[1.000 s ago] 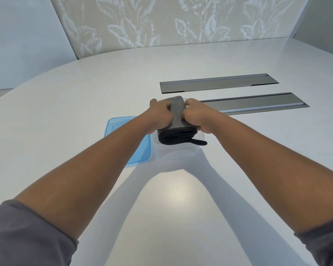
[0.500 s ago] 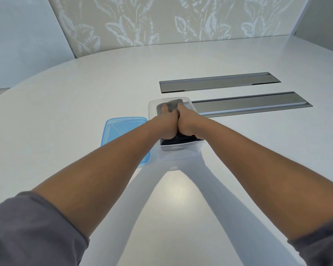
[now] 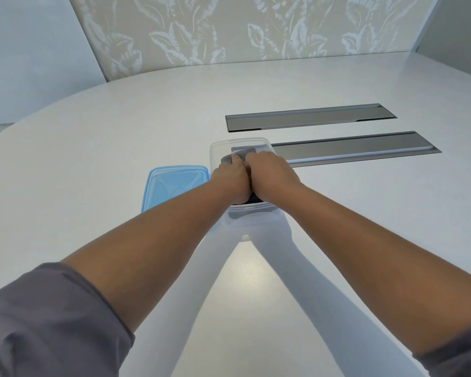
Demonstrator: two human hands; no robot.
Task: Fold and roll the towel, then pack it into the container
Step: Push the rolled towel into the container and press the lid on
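Observation:
A clear plastic container (image 3: 215, 151) stands in the middle of the white table. The rolled grey towel (image 3: 229, 158) lies inside it, mostly hidden under my hands; only its far end and a dark sliver at the near rim show. My left hand (image 3: 230, 179) and my right hand (image 3: 269, 176) sit side by side on top of the towel, knuckles touching, fingers curled down onto it inside the container.
A blue lid (image 3: 172, 186) lies flat just left of the container. Two long grey metal slots (image 3: 310, 119) (image 3: 356, 148) are set into the table behind and to the right. A leaf-patterned wall runs along the table's far edge.
The towel roll went from above the container down into it. Both hands came together over it and have since shifted slightly forward, pressing it lower.

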